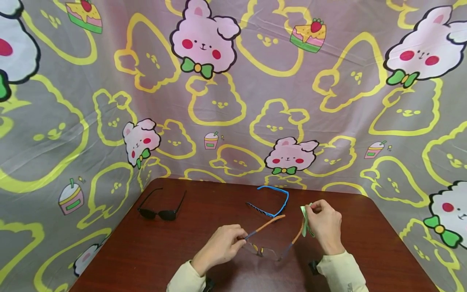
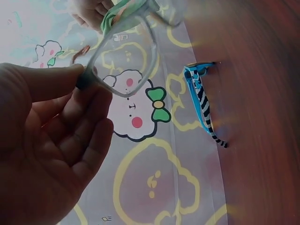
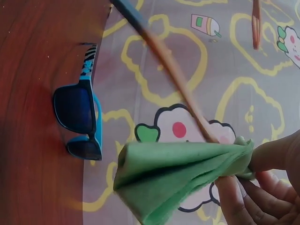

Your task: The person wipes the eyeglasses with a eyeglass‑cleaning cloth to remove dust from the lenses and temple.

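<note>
My left hand [image 1: 223, 244] pinches a pair of clear-lensed eyeglasses [image 1: 270, 254] near the left hinge, holding them above the table. Their temples are brown toward the tips and bluish near the hinges, and point away from me. In my right hand [image 1: 326, 224] is a green cloth [image 3: 183, 173], pinched between thumb and fingers around the tip of the right temple [image 3: 173, 70]. The cloth hangs in folds and hides that tip. In the left wrist view, the thumb and fingers [image 2: 56, 84] hold the frame at one corner, beside a lens.
Blue-framed sunglasses [image 1: 285, 202] with a zebra-striped temple lie on the brown table [image 1: 219, 198] beyond the hands. Black sunglasses [image 1: 167, 215] lie at the back left, temples unfolded. A patterned curtain [image 1: 248, 89] encloses the table at the back and sides.
</note>
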A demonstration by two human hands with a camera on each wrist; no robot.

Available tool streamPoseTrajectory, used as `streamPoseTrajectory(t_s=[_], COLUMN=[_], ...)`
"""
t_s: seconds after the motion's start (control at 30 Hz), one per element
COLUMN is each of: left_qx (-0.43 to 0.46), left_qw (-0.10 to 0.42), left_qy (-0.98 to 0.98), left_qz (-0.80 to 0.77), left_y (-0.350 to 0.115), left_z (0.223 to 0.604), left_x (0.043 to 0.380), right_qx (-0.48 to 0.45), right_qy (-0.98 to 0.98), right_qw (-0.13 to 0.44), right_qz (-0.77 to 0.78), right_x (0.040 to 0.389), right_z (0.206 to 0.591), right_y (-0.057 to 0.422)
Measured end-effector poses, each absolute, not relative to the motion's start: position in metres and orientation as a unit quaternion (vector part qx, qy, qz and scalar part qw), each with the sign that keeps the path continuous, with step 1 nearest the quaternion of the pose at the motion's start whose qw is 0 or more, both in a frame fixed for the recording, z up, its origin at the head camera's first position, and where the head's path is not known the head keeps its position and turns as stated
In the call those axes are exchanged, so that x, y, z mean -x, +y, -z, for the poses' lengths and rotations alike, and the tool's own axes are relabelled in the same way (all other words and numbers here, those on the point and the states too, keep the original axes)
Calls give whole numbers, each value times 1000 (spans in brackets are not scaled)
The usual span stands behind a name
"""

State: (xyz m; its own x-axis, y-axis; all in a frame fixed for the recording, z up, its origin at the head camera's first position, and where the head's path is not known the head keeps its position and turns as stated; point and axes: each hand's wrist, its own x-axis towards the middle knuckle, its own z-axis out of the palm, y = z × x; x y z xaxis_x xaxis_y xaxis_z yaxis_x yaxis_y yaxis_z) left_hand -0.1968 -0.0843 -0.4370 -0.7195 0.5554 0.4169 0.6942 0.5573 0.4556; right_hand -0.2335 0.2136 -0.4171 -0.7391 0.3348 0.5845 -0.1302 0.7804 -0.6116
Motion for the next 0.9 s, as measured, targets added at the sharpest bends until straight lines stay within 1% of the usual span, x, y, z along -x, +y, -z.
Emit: streamPoseTrajectory(t_s=[0.23, 0.6, 0.7, 0.9], left_qx=[340, 247, 228, 202], left_qw=[127, 144, 156, 206], left_qy=[-870, -871, -869, -852], left_qz=[333, 399, 411, 436], left_y=[-88, -92, -92, -92], left_z=[440, 442, 442, 439], left_x=[198, 202, 202, 205], right_qx=[49, 8, 0, 1], right_qy=[-871, -889, -888, -887], right_qw=[362, 306, 302, 278], right_qz=[-330, -340, -347, -369], right_x=[234, 232, 231, 225], right_z=[417, 426, 427, 425], right_y=[220, 220, 218, 211])
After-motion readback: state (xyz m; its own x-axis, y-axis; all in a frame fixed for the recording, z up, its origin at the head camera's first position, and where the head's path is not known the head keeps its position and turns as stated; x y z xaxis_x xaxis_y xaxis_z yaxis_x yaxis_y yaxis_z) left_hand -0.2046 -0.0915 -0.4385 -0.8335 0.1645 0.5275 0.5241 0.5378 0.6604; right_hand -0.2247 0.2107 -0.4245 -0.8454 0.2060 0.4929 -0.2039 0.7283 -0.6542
